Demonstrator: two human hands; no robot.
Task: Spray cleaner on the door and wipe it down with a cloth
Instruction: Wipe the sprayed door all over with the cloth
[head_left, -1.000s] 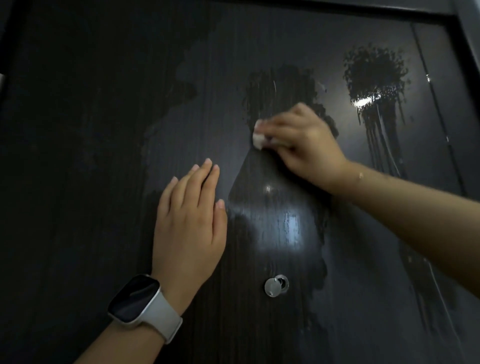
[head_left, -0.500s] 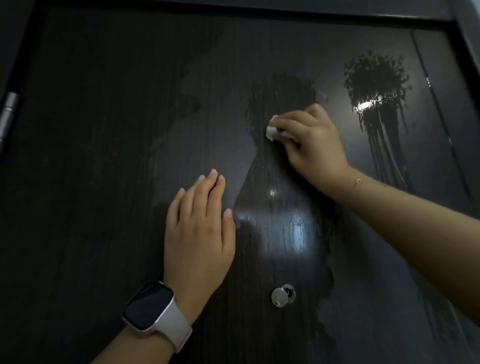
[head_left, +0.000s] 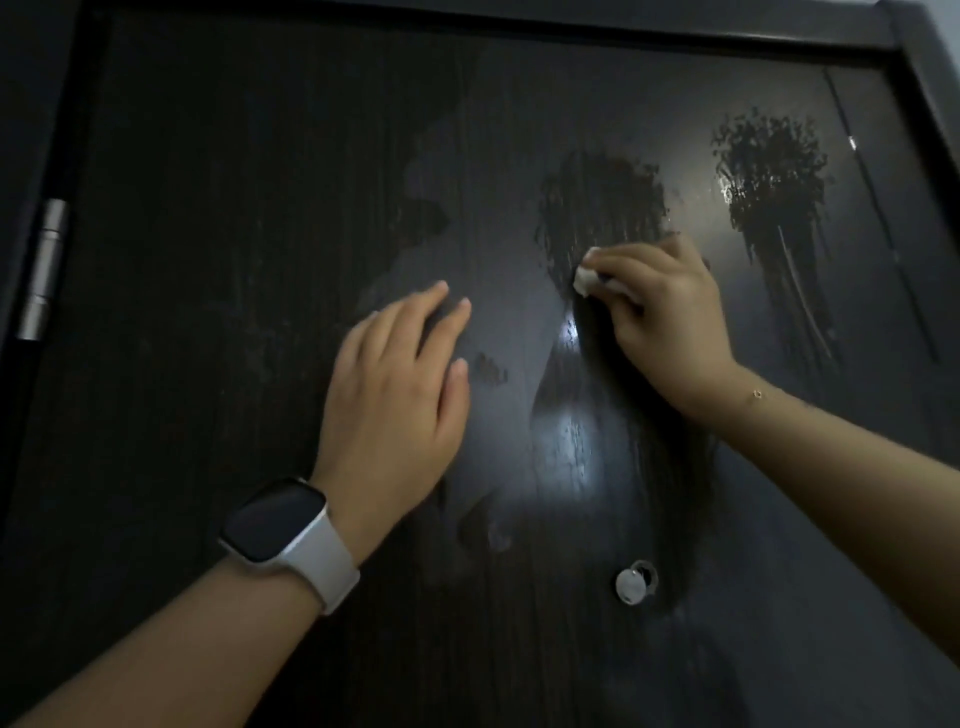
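Note:
A dark wood-grain door (head_left: 218, 260) fills the view. My right hand (head_left: 670, 322) presses a small white cloth (head_left: 586, 279) against it, just below a wet sprayed patch (head_left: 602, 208); only the cloth's corner shows past my fingers. A second sprayed patch (head_left: 769, 171) with drips running down sits further right. My left hand (head_left: 395, 395), with a white-strapped watch (head_left: 291, 540) on its wrist, lies flat on the door, fingers together, holding nothing. No spray bottle is in view.
A round metal peephole cover (head_left: 635, 582) sits low in the middle of the door. A silver hinge (head_left: 44, 270) is on the left edge. The dark door frame (head_left: 571, 26) runs along the top and right.
The view has shifted up and left, bringing the hinge into sight. My right hand with the cloth has stayed at the lower edge of the middle wet patch. My left hand stays flat.

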